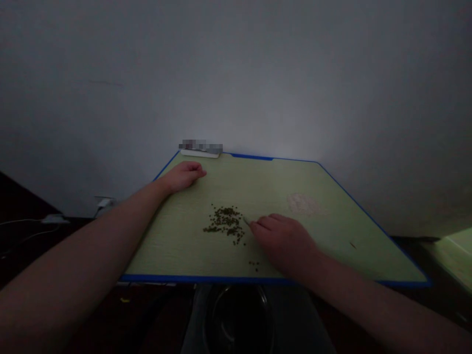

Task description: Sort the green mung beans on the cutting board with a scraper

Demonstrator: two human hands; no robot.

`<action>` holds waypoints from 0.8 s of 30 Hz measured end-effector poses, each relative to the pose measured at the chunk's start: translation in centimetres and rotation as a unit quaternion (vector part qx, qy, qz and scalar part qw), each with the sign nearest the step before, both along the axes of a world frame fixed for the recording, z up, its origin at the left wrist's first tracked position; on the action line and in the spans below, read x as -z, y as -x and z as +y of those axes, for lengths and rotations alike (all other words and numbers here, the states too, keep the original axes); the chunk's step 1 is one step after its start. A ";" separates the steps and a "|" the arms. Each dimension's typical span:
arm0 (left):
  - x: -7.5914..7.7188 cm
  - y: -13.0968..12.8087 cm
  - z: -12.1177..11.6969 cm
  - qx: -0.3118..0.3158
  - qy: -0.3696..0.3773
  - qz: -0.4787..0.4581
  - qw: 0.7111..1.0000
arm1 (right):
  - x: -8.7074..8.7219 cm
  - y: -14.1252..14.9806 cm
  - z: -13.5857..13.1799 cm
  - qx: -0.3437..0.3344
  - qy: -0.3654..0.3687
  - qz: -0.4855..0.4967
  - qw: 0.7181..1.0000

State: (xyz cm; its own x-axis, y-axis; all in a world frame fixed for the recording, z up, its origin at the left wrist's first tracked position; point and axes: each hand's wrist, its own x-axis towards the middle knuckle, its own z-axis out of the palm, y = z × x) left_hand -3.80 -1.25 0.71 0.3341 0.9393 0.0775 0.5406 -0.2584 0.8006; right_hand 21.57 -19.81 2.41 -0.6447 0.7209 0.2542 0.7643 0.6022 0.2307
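Observation:
My right hand is low over the right-centre of the pale green table, its fingers pinched round a small, thin pale tool. Only the tool's tip shows; the rest is hidden in my fingers, so its kind is unclear. That tip reaches the right edge of a loose pile of small dark green-brown beans or seeds. A few stray ones lie nearer the front edge. My left hand rests at the table's far left with fingers curled in, nothing visible in it, apart from the pile.
Below the front edge sits a dark round bowl. A white tray-like object, partly blurred out, stands at the back left corner. A pale patch and a small brown sliver are on the right. Behind is a wall.

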 end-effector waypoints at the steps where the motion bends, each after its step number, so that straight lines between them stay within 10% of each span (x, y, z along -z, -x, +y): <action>1: 0.0 0.0 0.0 -0.003 0.000 0.000 1.000 | -0.1 0.7 0.5 0.011 0.007 -0.007 1.000; 11: -0.1 -0.1 0.0 0.005 -0.003 -0.004 1.000 | -0.9 -4.0 5.8 0.233 0.009 -0.053 0.971; 24: -0.5 -0.3 -0.4 -0.001 -0.004 0.015 1.000 | -1.6 -2.1 5.9 0.004 0.127 0.055 0.990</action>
State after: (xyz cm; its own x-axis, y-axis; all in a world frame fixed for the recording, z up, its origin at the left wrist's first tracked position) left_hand -3.54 -1.66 1.21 0.3350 0.9392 0.0750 0.5642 -0.2637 0.7824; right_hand 23.67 -13.96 3.99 -0.6166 0.7762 0.1318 0.7819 0.6232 -0.0124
